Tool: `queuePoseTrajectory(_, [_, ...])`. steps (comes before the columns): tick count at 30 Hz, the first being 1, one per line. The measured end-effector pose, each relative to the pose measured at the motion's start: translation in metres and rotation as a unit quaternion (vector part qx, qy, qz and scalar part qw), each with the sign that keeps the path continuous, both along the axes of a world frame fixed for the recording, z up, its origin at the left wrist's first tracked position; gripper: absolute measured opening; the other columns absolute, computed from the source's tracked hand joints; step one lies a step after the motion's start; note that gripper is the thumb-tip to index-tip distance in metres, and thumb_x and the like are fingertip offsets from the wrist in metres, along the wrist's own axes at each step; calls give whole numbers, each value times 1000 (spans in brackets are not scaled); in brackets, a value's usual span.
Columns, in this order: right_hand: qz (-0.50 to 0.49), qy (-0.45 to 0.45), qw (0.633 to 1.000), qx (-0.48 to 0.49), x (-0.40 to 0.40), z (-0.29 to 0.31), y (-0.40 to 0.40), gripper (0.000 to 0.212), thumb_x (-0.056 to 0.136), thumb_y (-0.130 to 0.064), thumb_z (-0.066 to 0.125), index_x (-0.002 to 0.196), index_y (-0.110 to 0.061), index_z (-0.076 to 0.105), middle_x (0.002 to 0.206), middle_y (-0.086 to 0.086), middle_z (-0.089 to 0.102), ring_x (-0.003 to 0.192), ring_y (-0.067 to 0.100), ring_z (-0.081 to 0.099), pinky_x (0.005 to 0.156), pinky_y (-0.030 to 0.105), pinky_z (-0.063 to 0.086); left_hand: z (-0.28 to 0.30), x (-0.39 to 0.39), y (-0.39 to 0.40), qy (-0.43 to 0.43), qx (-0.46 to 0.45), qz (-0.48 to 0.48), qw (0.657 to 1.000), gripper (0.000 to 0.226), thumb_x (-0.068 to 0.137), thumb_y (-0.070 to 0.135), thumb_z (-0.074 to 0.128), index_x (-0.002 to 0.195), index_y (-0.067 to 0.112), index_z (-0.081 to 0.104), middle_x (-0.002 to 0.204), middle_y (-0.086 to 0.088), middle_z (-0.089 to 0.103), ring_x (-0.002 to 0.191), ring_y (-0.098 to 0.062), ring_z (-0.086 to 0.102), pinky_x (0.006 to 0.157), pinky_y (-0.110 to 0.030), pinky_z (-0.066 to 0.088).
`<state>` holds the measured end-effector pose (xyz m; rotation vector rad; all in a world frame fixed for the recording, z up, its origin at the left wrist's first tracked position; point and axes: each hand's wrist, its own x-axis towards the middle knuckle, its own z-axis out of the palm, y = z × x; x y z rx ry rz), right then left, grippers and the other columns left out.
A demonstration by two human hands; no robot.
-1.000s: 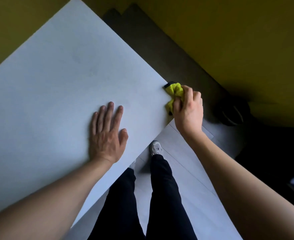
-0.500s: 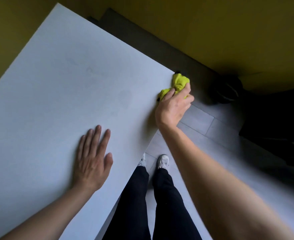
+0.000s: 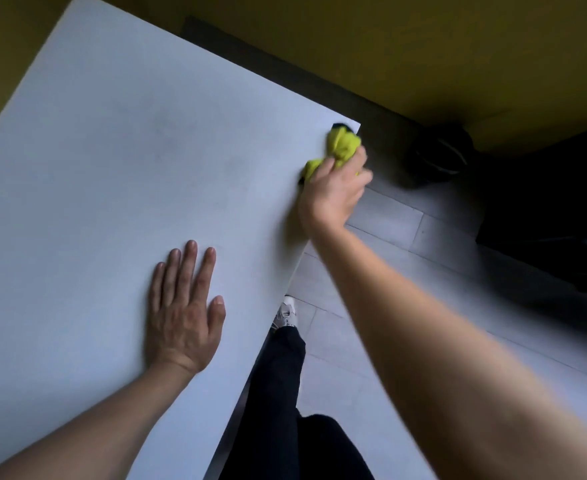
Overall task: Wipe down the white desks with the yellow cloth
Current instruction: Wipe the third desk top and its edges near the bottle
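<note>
A large white desk (image 3: 118, 168) fills the left and middle of the head view. The bunched yellow cloth (image 3: 342, 147) lies at the desk's right corner, on its edge. My right hand (image 3: 331, 192) grips the cloth from the near side, its fingers curled round the fabric. My left hand (image 3: 184, 310) lies flat on the desktop near the front edge, fingers straight and together. Part of the cloth is hidden under my right hand.
Yellow walls (image 3: 423, 46) close the far side, with a dark skirting strip below. A dark round object (image 3: 441, 154) sits on the grey floor (image 3: 406, 244) right of the desk corner. My legs and a shoe (image 3: 286, 315) stand beside the desk's front edge.
My right hand has slid the cloth along the desk's right edge toward the far corner. The left hand stays flat on the desk while the view has shifted.
</note>
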<state>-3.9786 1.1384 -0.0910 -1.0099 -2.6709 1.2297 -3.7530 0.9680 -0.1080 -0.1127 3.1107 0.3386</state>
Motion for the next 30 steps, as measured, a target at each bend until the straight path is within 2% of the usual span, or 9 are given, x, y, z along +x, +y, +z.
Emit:
queuePoseTrajectory(4, [0,-15,999,31,-51,-3,15,52,104,-31,47,152,-17,33,132,14,43,116,36,55,90,39,44,-2,1,0,8,-11,-3,1000,69,99,35,37,165,14,28,174,-9,19,160,-31,19,129,-55,17])
queuePoseTrajectory(7, [-1,-7,1000,26,-39,-5,14,51,104,-30,47,151,-17,34,131,14,43,115,36,56,90,38,44,-3,2,0,13,-14,-4,1000,70,99,34,38,165,16,27,174,-9,19,160,-31,19,130,-53,15])
queuePoseTrajectory(10, [6,44,999,7,32,-10,-4,53,101,-25,50,151,-15,36,127,17,45,112,39,53,91,42,41,-5,3,1,14,-17,0,1000,70,99,35,38,166,17,27,174,-9,19,160,-32,19,130,-52,13])
queuePoseTrajectory(14, [38,45,998,-28,166,-14,-37,55,102,-28,49,154,-18,32,124,14,44,111,40,50,94,46,42,-8,2,1,21,-30,-5,999,71,98,35,40,165,17,28,173,-10,21,160,-33,20,130,-52,14])
queuePoseTrajectory(17, [56,49,996,-41,210,-14,-45,56,102,-30,48,154,-19,30,125,13,44,110,41,52,92,47,45,-6,3,-1,31,-28,-12,999,70,99,36,39,165,16,28,173,-10,21,159,-33,22,130,-52,15])
queuePoseTrajectory(21, [18,23,999,-40,173,-9,-42,56,103,-31,47,155,-22,29,127,14,43,115,39,49,92,47,43,-7,3,-2,29,-26,-9,999,70,99,37,38,165,17,28,173,-10,21,159,-33,22,130,-52,15])
queuePoseTrajectory(25, [-13,24,999,-30,87,-9,-22,56,103,-30,49,154,-19,31,130,16,43,116,39,49,93,44,42,-6,2,-1,32,-19,-11,999,70,99,36,37,166,19,26,174,-8,20,160,-31,19,131,-50,12])
queuePoseTrajectory(30, [-2,-3,1000,-1,25,-12,-4,51,104,-31,45,151,-19,32,132,12,41,116,36,53,91,41,45,-5,2,-1,34,-12,-4,999,70,98,36,38,166,20,26,174,-7,19,160,-30,18,131,-48,9])
